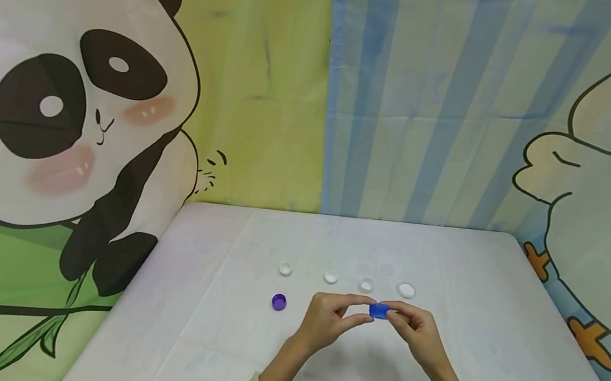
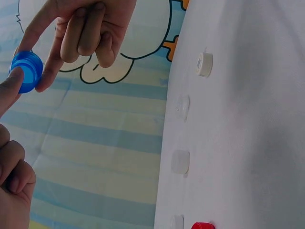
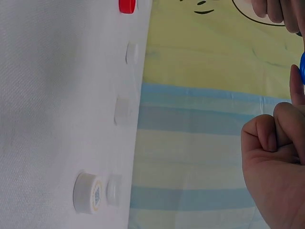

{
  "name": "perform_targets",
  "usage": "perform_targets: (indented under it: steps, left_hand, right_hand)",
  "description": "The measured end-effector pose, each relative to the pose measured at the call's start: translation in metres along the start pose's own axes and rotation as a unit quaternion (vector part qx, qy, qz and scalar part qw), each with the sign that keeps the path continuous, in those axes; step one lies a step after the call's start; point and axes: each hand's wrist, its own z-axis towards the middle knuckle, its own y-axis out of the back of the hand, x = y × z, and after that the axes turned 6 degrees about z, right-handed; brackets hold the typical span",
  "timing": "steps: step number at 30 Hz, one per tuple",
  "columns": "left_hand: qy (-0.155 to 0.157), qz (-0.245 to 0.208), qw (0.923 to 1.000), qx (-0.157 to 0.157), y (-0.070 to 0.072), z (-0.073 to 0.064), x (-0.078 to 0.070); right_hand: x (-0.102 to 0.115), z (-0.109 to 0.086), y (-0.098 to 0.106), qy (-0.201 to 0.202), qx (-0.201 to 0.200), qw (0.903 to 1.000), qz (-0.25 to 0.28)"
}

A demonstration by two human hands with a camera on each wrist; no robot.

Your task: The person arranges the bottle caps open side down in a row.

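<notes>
A blue bottle cap [image 1: 379, 311] is held up above the white table, between my two hands. My left hand [image 1: 324, 321] pinches its left side with thumb and index finger. From the other side my right hand [image 1: 418, 334] grips it, also by thumb and index finger. The left wrist view shows the cap's round, lighter blue face [image 2: 29, 74] with a thumb against it. Only a sliver of the cap [image 3: 303, 69] enters the right wrist view. The remaining fingers of the right hand [image 3: 274, 152] are folded in.
Pale lids [image 1: 285, 269], [image 1: 331, 277], [image 1: 366, 285], [image 1: 406, 290] line the table's back. Before the leftmost sits a cap [image 1: 278, 302], purple here but red in the wrist views. A thicker white cap [image 3: 87, 193] stands beside a clear lid [image 3: 114, 190]. Printed curtains [image 1: 272, 86] hang behind.
</notes>
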Motion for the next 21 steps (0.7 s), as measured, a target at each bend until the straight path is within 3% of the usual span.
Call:
perform_targets:
  steps: [4, 16, 21]
  left_hand:
    - [-0.008, 0.000, 1.0000, -0.001, 0.001, 0.001, -0.001]
    - [0.007, -0.026, 0.9996, 0.002, -0.002, -0.001, 0.003]
    - [0.027, -0.040, 0.9988, 0.003, 0.010, 0.005, -0.012]
  right_hand:
    - [0.003, 0.000, 0.000, 0.003, 0.001, 1.0000, 0.006]
    - [-0.004, 0.000, 0.002, 0.003, -0.011, 0.9999, -0.003]
    - [0.004, 0.001, -0.001, 0.003, -0.014, 0.9998, -0.010]
